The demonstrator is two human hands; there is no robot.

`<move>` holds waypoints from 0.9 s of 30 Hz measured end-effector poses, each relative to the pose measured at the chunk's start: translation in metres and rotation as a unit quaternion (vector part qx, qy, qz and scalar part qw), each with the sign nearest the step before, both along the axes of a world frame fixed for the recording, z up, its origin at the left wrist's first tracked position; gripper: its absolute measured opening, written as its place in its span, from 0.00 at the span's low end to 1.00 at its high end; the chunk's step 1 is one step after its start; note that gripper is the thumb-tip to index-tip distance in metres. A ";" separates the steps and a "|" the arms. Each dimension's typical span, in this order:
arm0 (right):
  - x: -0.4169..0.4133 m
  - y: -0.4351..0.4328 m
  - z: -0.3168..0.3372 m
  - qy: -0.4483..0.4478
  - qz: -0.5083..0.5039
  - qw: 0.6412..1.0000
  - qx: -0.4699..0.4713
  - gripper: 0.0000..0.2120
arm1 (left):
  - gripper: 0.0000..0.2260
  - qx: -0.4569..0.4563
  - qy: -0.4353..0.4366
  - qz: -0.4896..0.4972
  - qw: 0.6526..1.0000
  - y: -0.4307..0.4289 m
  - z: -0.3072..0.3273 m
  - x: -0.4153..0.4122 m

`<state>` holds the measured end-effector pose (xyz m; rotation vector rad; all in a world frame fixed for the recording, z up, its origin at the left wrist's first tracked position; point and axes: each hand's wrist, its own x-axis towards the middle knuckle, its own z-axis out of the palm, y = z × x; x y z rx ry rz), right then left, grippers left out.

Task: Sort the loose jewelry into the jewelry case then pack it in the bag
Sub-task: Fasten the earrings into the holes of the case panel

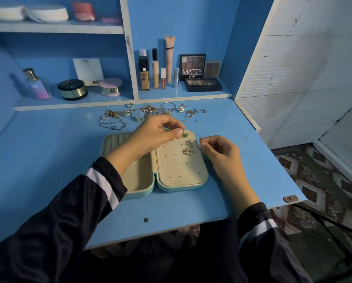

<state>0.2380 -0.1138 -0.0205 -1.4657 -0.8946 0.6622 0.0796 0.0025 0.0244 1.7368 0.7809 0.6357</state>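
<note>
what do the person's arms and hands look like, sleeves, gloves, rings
The left sleeve and right sleeve are long, dark and slightly glossy, each with a white band near a dark cuff. The left hand and right hand are bare: no gloves, and no rings or watch show.

We wore a black, faintly glossy jacket. Its left sleeve (pixel 54 225) and right sleeve (pixel 273 252) each carried a broad white band above a dark cuff, leaving our left hand (pixel 152 133) and right hand (pixel 220 150) bare.
</note>
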 end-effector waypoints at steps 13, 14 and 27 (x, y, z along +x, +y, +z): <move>-0.001 -0.017 -0.009 -0.070 0.032 0.997 -0.010 0.02 | 0.06 -0.004 0.026 -0.025 0.999 -0.022 -0.008 -0.009; -0.001 -0.017 -0.010 -0.075 0.033 0.997 -0.009 0.02 | 0.06 -0.005 0.027 -0.024 0.999 -0.023 -0.008 -0.009; -0.009 -0.019 0.002 -0.001 0.032 0.997 0.067 0.03 | 0.06 -0.024 0.018 -0.047 0.998 -0.030 -0.001 -0.019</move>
